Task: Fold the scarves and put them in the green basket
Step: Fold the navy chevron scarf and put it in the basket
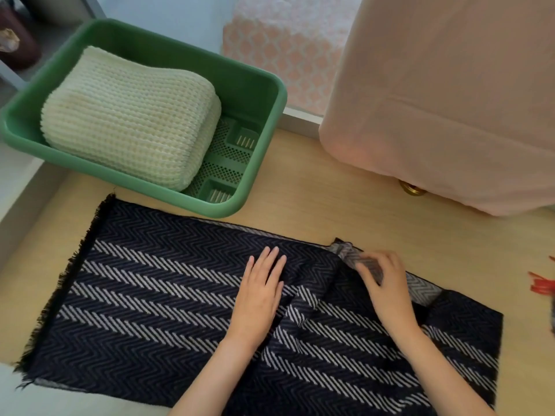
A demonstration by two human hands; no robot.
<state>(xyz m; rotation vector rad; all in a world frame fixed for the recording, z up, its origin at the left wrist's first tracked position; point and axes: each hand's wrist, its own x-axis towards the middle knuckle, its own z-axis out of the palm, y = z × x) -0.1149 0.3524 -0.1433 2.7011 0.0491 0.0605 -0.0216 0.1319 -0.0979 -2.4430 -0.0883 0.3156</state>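
Head view shows two scarves in all. One, a cream knitted scarf (pixel 129 115), lies folded inside the single green basket (pixel 261 94), filling its left part and leaving the mesh floor bare on the right. The other, a dark scarf (pixel 144 295) with pale zigzag stripes, lies spread across the wooden table (pixel 315 202) just in front of the basket, its fringed end to the left and a few creases near the middle.

Both of your hands are on that dark scarf. Your left hand (pixel 261 292) lies flat, fingers straight and together, pressing the cloth down near its centre. Your right hand (pixel 387 286) has its fingers curled and pinches a turned-over edge of the scarf, where the paler grey underside shows.

To the right, one pink cloth (pixel 450 100) drapes over something tall, with one brass knob (pixel 412 189) peeking out beneath its hem. One red item (pixel 543 285), cut off by the frame, sits at the table's right edge.
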